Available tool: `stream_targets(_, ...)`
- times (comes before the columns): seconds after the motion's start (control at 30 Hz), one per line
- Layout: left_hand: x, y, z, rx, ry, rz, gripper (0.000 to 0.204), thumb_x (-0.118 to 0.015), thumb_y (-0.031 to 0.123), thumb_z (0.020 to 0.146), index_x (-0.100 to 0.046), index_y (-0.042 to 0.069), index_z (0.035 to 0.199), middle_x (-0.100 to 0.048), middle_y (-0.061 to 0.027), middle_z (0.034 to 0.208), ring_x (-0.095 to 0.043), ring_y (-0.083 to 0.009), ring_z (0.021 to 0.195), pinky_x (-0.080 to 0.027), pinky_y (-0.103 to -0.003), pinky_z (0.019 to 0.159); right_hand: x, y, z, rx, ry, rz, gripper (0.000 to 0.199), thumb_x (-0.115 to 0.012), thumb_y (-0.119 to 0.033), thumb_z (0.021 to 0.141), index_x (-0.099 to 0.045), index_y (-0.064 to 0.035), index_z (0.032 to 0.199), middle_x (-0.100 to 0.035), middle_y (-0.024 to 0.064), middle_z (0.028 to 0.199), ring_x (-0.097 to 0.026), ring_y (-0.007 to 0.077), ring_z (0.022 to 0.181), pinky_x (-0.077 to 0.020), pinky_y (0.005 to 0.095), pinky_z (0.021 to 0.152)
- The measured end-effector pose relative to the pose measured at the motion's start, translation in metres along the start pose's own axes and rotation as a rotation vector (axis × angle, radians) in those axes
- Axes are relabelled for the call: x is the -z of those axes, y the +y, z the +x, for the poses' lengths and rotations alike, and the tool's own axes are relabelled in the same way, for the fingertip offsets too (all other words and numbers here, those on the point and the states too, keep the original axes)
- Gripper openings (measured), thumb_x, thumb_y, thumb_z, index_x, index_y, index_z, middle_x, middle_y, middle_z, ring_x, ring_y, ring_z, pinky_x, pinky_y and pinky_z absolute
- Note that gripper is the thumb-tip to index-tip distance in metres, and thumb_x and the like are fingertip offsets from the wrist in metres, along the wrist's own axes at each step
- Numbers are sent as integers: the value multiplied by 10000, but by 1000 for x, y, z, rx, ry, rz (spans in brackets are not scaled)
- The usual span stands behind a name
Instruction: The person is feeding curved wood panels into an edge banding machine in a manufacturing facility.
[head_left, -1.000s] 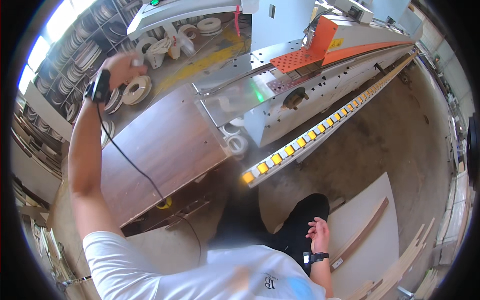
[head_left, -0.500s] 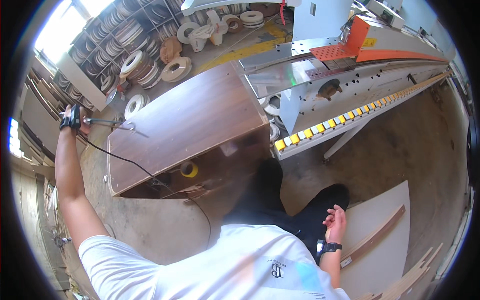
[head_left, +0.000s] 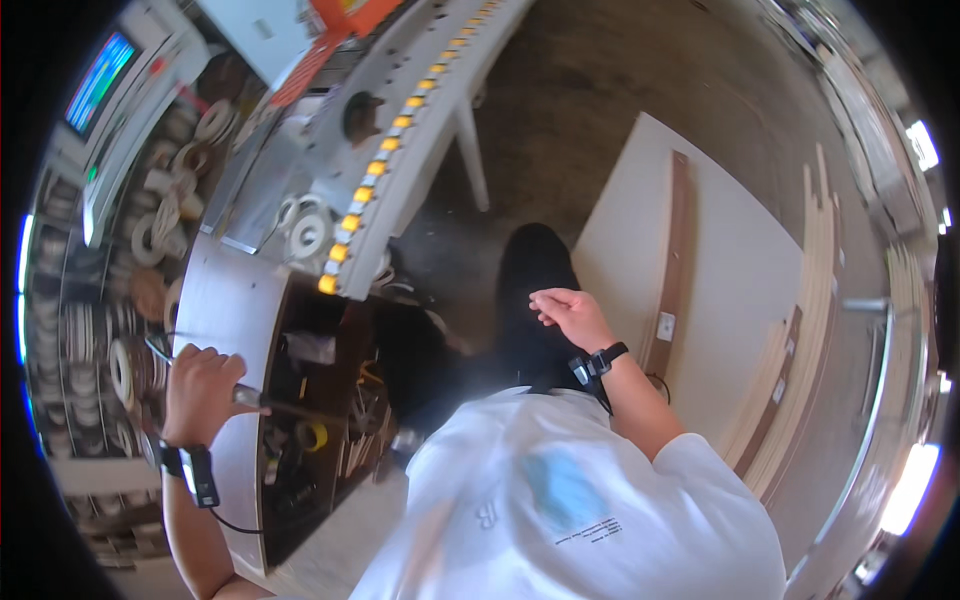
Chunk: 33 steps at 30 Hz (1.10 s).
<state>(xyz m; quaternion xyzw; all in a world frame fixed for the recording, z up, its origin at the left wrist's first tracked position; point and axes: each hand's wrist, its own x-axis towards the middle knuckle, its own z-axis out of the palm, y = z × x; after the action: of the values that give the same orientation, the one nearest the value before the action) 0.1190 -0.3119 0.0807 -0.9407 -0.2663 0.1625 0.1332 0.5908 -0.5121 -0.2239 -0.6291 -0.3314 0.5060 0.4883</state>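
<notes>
My left hand [head_left: 205, 390] is closed around a hand tool with a silver metal end [head_left: 250, 397] and a thin rod showing on its other side. Its exact kind is mostly hidden by my fingers. The hand is over the wood-patterned top [head_left: 235, 310] of a low cabinet. Inside the cabinet's open side lies a yellow tape roll [head_left: 311, 435] among loose items. My right hand [head_left: 572, 315] hovers in front of my dark-trousered leg, fingers loosely bent, with nothing visible in it.
A machine with a yellow roller rail [head_left: 372, 168] stands ahead. Rolls of edge banding [head_left: 95, 345] fill racks at the left. A pale panel [head_left: 730, 220] bearing a brown strip [head_left: 672, 250] lies at the right, beside long wooden strips [head_left: 812, 330]. A lit screen [head_left: 100, 82] is at the far left.
My view has swung to the right. The left hand has drawn in from the cabinet's far left, with the tool still in it. The right hand has lifted and turned over.
</notes>
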Motion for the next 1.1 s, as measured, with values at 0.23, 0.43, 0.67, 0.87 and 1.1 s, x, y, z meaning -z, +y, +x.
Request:
stream_targets(0.23, -11, 76, 124, -54, 74, -60, 551, -822, 591, 802, -627, 100, 957, -659, -70, 647, -695, -289, 654, -518, -417, 630, 128, 73, -78, -3, 993, -987, 823, -839, -431, 834, -533, -19, 1478, -664, 220, 1355, -582, 419, 1298, -486, 492, 1085)
stream_targets(0.43, 2, 131, 202, 12, 68, -8, 529, -763, 591, 867, -634, 102, 1023, -686, -65, 638, -734, -293, 634, -565, -415, 571, 159, 142, -127, -560, 976, -649, 1002, -884, -426, 749, -427, 15, 1525, -612, 264, 1405, -565, 433, 1314, -472, 506, 1110)
stream_targets(0.67, 19, 169, 229, -149, -61, -68, 530, -708, 609, 920, -626, 105, 1065, -721, -105, 722, -749, -349, 728, -589, -450, 667, 138, 140, -123, -572, 1039, -635, 913, -864, -392, 751, -470, -27, 1490, -671, 233, 1332, -615, 420, 1263, -531, 527, 1026)
stream_targets(0.87, 23, 191, 226, -448, -131, -137, 541, -704, 596, 924, -619, 90, 1095, -731, -106, 723, -749, -336, 703, -569, -416, 605, 120, 135, -142, -608, 975, -754, 952, -857, -389, 763, -410, -85, 1546, -626, 192, 1419, -621, 388, 1275, -545, 527, 1014)
stream_targets(1.1, 15, 221, 246, -419, -143, -242, 500, -692, 593, 934, -624, 132, 1116, -727, -116, 730, -748, -361, 754, -583, -451, 671, 120, 141, -182, -682, 881, -731, 1039, -878, -395, 755, -338, -126, 1600, -603, 185, 1445, -627, 392, 1268, -543, 517, 1023)
